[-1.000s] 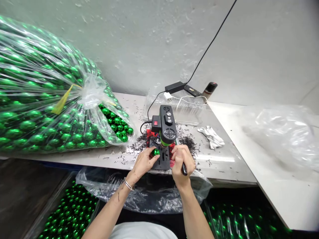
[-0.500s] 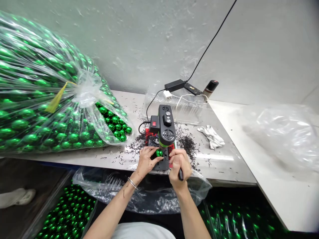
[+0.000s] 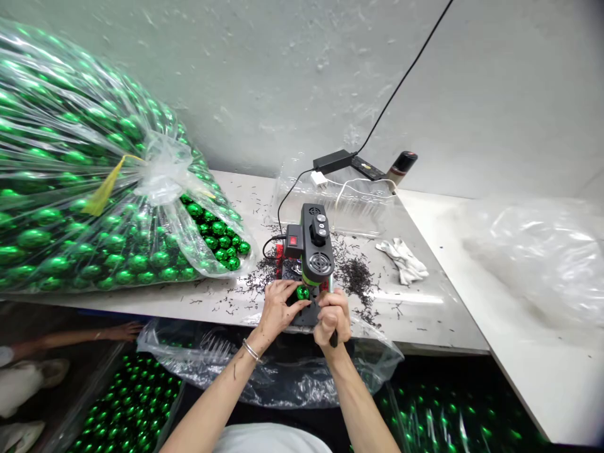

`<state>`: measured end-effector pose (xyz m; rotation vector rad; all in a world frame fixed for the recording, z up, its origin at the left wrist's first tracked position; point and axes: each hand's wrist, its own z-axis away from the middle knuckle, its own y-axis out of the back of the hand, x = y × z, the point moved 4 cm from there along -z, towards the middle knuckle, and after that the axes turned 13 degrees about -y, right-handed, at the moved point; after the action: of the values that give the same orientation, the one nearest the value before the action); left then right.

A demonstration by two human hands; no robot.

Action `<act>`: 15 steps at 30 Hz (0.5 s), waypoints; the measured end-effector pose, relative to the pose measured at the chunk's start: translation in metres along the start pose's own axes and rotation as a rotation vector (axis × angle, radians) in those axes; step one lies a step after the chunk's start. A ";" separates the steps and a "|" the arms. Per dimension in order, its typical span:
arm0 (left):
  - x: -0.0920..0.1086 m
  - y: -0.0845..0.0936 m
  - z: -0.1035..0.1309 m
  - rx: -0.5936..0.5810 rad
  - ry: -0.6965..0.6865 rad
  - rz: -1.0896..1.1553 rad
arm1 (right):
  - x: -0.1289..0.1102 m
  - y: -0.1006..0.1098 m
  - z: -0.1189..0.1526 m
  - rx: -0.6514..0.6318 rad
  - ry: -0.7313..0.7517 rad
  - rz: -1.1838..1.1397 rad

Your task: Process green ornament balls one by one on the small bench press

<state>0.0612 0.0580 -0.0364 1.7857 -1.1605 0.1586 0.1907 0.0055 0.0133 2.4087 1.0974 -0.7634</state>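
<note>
A small black bench drill press with a red switch stands near the table's front edge. Under its head sits a shiny green ball. My left hand pinches this ball between thumb and fingers on the press's base plate. Closed in a fist, my right hand grips the lever handle at the press's right side; the black end of the handle shows below the fingers. The drill tip is hidden beneath the head.
A big clear bag of green balls lies at left. Black shavings surround the press. White gloves, a clear plastic tray and a spray can are beyond. Below are bins of green balls. Another person's arm reaches in at left.
My right hand has shifted slightly left, with the lever handle in it. My left hand stays on the ball. Another person's arm has come into view at the lower left.
</note>
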 end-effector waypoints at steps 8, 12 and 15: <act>0.000 -0.001 -0.002 0.007 -0.001 0.022 | -0.017 0.003 -0.015 -0.062 0.026 0.014; -0.002 0.000 -0.003 0.038 0.022 0.053 | -0.044 0.010 -0.046 -0.055 -0.068 0.005; 0.004 0.012 0.009 0.090 -0.001 0.074 | -0.061 0.013 -0.072 -0.099 -0.223 0.007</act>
<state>0.0515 0.0474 -0.0313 1.8216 -1.2378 0.2574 0.1900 0.0019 0.1083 2.1835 1.0130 -0.9269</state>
